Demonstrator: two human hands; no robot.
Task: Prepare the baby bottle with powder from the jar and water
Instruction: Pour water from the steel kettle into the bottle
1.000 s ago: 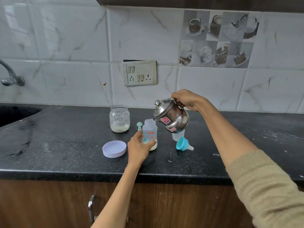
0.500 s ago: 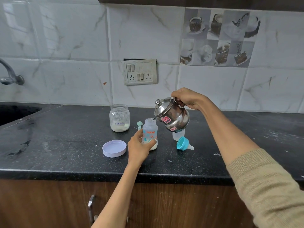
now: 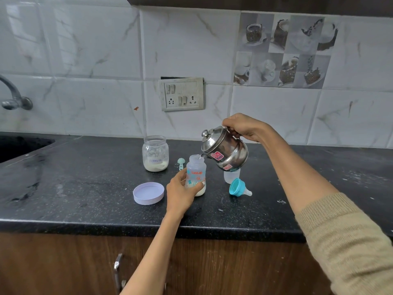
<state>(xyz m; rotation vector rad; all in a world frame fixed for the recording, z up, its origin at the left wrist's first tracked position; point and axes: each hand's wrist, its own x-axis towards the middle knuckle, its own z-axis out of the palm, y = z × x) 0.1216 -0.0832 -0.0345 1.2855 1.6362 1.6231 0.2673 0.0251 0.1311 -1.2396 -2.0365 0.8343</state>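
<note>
- The left hand (image 3: 180, 193) stays wrapped around the baby bottle (image 3: 196, 174), which stands upright on the counter (image 3: 85, 188), near its front edge and just right of the jar lid (image 3: 148, 193).
- The right hand (image 3: 244, 126) grips the steel kettle (image 3: 225, 151), now tipped slightly further; its spout sits at the bottle mouth, so water is probably going in.
- Powder jar (image 3: 155, 153) stands open, farther left.

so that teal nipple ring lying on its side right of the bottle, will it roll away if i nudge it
Probably, in a curve. The teal nipple ring lies on its side on the smooth counter, wide collar at one end and narrow teat at the other, so it would likely arc around the teat rather than run straight. It looks small and hollow, so likely light and easily knocked.
</note>
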